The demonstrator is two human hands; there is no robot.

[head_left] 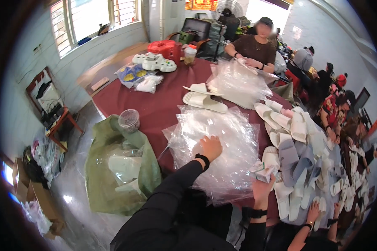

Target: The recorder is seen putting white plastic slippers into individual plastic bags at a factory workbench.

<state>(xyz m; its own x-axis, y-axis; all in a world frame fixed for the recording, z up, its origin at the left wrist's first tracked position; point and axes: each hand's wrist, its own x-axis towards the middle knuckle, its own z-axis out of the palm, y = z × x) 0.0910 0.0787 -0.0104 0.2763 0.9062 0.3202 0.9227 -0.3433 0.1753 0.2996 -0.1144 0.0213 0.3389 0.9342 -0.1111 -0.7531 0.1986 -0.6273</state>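
Observation:
A broad pile of clear plastic bags (234,125) lies on the dark red tablecloth in front of me. My left hand (210,148) rests on the pile, its fingers curled down and closed on the top bag; the fingertips are hidden. At the pile's right edge, my right hand (262,187) is closed around a small white packet (265,172) with coloured marks. White slippers (270,157) lie just beyond that hand, beside grey slippers (287,161). Past the far edge of the bags is a pair of white slippers (204,101).
A green sack (98,167) holding plastic-wrapped things stands left of the table, with a clear round tub (129,120) near its top. White clogs (159,63) and a drink cup (190,54) are at the back. Across the table a person (255,50) handles more clear bags; other people's hands (313,212) work at right.

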